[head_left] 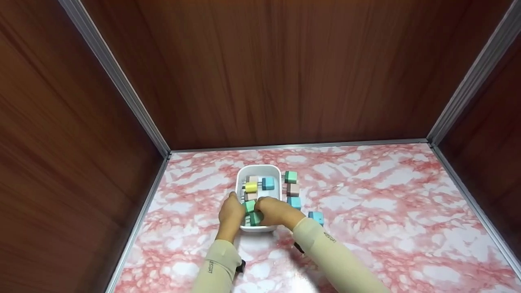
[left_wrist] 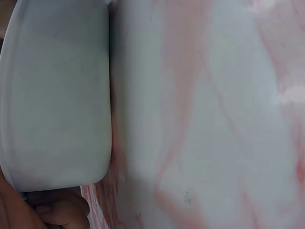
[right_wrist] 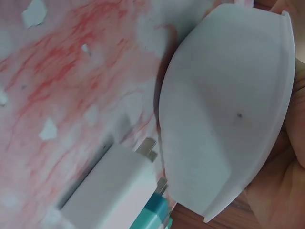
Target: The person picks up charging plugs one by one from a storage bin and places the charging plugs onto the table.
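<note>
A white plastic container [head_left: 259, 166] holds several plug chargers, among them a yellow charger [head_left: 251, 186] and a blue charger [head_left: 268, 183]. My left hand [head_left: 232, 211] grips its left rim; in the left wrist view curled fingers [left_wrist: 62, 207] show at the end of the container wall [left_wrist: 62, 95]. My right hand [head_left: 276, 211] reaches over the right rim, its fingertips pinching a light green charger [head_left: 249, 206] near the front. A darker green charger [head_left: 255, 219] lies just below, partly covered. In the right wrist view the container's outer wall [right_wrist: 228, 105] hides most of the fingers.
Right of the container lie a green charger [head_left: 290, 177], a pinkish charger [head_left: 293, 189] and a blue charger [head_left: 294, 202]. Another blue charger [head_left: 316, 218] sits farther right. A pink-and-white marbled tabletop [head_left: 366, 195] is enclosed by brown wood-grain panels [head_left: 285, 73].
</note>
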Demonstrator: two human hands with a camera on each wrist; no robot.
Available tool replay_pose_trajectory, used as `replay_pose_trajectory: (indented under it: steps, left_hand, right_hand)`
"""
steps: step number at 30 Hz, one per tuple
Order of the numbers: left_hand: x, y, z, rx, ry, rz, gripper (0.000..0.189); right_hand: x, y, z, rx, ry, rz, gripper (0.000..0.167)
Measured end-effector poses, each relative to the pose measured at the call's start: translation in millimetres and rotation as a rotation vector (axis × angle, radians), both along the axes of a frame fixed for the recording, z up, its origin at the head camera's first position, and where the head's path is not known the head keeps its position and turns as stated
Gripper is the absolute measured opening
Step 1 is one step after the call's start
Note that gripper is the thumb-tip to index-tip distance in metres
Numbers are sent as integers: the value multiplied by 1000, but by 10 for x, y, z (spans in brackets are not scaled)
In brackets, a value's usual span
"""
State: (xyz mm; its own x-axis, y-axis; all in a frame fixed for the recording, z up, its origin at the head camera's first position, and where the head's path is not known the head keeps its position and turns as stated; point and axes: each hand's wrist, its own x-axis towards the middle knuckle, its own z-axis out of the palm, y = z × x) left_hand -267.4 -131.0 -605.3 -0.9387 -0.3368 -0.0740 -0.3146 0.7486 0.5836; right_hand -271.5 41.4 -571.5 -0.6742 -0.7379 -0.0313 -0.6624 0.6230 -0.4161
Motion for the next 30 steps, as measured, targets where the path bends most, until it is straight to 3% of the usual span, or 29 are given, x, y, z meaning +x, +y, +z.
replay_pose_trajectory:
  steps: [12,23,30]
  left_hand:
    - [13,-4,3,-1,9,-7,37]
    - [-2,-5,21,-6,-6,1,45]
    - [5,3,7,-3,9,-3,43]
  right_hand:
    - [1,78,12,-15,51,-4,19]
    - [4,172,33,-41,29,-44,27]
    - [22,237,70,-57,61,-49,36]
